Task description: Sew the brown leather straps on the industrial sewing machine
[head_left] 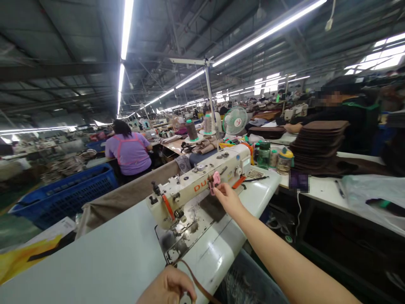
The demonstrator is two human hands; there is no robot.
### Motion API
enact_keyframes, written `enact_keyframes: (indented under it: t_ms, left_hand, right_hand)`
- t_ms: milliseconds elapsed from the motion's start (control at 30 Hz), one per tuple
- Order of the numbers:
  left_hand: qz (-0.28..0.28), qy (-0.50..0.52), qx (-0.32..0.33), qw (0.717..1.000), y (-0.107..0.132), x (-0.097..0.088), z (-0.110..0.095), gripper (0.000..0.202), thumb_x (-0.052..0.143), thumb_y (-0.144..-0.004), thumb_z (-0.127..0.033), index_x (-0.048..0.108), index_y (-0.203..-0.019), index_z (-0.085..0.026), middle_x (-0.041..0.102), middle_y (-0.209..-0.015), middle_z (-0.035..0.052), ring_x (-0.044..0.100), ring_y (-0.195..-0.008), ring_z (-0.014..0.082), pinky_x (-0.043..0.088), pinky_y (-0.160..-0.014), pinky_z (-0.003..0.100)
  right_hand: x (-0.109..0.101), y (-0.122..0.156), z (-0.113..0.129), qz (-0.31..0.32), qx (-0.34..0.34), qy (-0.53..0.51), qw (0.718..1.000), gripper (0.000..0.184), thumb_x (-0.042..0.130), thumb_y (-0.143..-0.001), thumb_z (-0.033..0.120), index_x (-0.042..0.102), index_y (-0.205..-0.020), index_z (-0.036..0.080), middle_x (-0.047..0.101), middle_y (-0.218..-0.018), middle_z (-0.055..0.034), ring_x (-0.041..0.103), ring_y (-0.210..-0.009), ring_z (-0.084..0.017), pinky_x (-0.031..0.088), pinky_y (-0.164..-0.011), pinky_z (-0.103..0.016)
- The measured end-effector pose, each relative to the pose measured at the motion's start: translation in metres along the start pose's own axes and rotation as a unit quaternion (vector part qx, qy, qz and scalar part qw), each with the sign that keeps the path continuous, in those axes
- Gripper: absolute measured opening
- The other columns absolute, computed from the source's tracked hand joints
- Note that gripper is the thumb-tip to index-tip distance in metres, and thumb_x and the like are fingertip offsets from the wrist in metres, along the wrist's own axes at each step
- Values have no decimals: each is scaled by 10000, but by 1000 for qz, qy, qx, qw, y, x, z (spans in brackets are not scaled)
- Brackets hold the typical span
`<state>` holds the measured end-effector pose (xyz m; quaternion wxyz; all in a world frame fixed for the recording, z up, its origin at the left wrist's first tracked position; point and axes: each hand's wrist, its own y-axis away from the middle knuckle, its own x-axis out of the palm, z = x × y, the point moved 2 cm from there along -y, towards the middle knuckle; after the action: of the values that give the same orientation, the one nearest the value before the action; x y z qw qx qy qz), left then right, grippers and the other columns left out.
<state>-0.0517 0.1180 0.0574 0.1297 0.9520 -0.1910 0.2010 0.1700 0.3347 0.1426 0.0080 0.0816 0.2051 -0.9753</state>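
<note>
My right hand [228,198] reaches to the front of the white sewing machine [193,175], thumb and fingers closed on a small pink tool [212,188] against the arm of the machine. Its exact kind is hard to make out. At the bottom edge, my left hand [167,287] is curled round a small round metal disc [185,298] with a hole, partly cut off by the frame. A narrow brown strip [198,282] loops from the table edge past the left fingers; whether they touch it I cannot tell.
A stack of brown panels [319,145] stands at the right, near a seated co-worker. Bottles and a green jar [263,155] sit behind the machine, with thread cones [191,130] and a fan [236,120]. A blue basket [69,194] is on the left, beside another person.
</note>
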Motion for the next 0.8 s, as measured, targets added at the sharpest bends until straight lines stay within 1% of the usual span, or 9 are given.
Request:
enact_keyframes:
  t_ms: [100, 200, 333, 433, 533, 600, 667, 733, 800]
  left_hand:
    - [23, -8, 3, 1000, -1, -2, -1, 521, 989, -582, -569, 859, -858, -146, 797, -735, 141, 644, -539, 146, 438, -522, 209]
    - [30, -1, 13, 999, 1, -6, -3, 524, 981, -603, -565, 859, -899, -150, 814, -775, 143, 675, -569, 155, 452, -521, 193]
    - [29, -7, 5, 1000, 2, -10, 0, 550, 973, -609, -582, 857, -915, -140, 818, -795, 150, 692, -578, 162, 481, -533, 197]
    - [35, -17, -1, 999, 1, -11, 3, 556, 972, -607, -588, 859, -901, -130, 813, -788, 155, 697, -587, 168, 499, -566, 216]
    - [44, -18, 2, 999, 0, -8, 2, 558, 971, -608, -590, 862, -908, -132, 817, -807, 165, 715, -620, 184, 499, -579, 220]
    - [48, -14, 6, 999, 0, -5, -1, 568, 972, -599, -597, 864, -906, -132, 821, -817, 169, 722, -631, 193, 499, -576, 218]
    - [45, -15, 12, 999, 0, -4, -3, 565, 972, -599, -595, 864, -898, -128, 821, -814, 171, 722, -634, 196, 495, -569, 217]
    - [39, -17, 19, 999, 1, -6, -3, 564, 967, -603, -601, 864, -895, -130, 819, -806, 167, 712, -619, 194, 490, -558, 220]
    - [32, -26, 23, 999, 2, -8, -1, 575, 963, -594, -618, 863, -883, -131, 816, -793, 164, 710, -620, 202, 495, -564, 234]
  right_hand:
    - [19, -3, -7, 36, 23, -52, 998, 463, 538, -875, 665, 570, -854, 204, 684, -768, -45, 645, -703, -193, 507, -665, -307]
    - [29, 1, -8, 42, 32, -84, 995, 559, 497, -882, 759, 569, -884, 204, 665, -750, -36, 633, -694, -178, 499, -646, -285]
    - [30, 29, -9, 47, 42, -77, 995, 632, 478, -863, 831, 589, -897, 210, 614, -675, -18, 603, -623, -184, 472, -584, -288]
    - [20, 43, -5, 61, 39, -43, 996, 605, 389, -921, 792, 575, -858, 220, 621, -683, -35, 624, -630, -204, 486, -585, -306]
    - [1, 32, 11, 59, 20, 19, 998, 461, 387, -994, 625, 593, -896, 224, 636, -725, -38, 638, -699, -220, 498, -669, -326]
    - [-10, 15, 28, 45, 5, 64, 997, 318, 482, -997, 508, 613, -943, 224, 675, -835, -54, 652, -814, -235, 489, -768, -341]
    - [-16, -3, 47, 38, -10, 150, 988, 219, 551, -998, 425, 627, -1001, 219, 711, -977, -81, 665, -932, -249, 473, -843, -344]
    - [-16, -17, 65, 43, -33, 283, 958, 198, 548, -1032, 381, 638, -1067, 208, 730, -1070, -108, 681, -1002, -255, 469, -868, -334]
    - [-11, -25, 79, 58, -61, 413, 907, 224, 506, -1072, 360, 644, -1128, 192, 738, -1133, -133, 697, -1048, -260, 477, -873, -327]
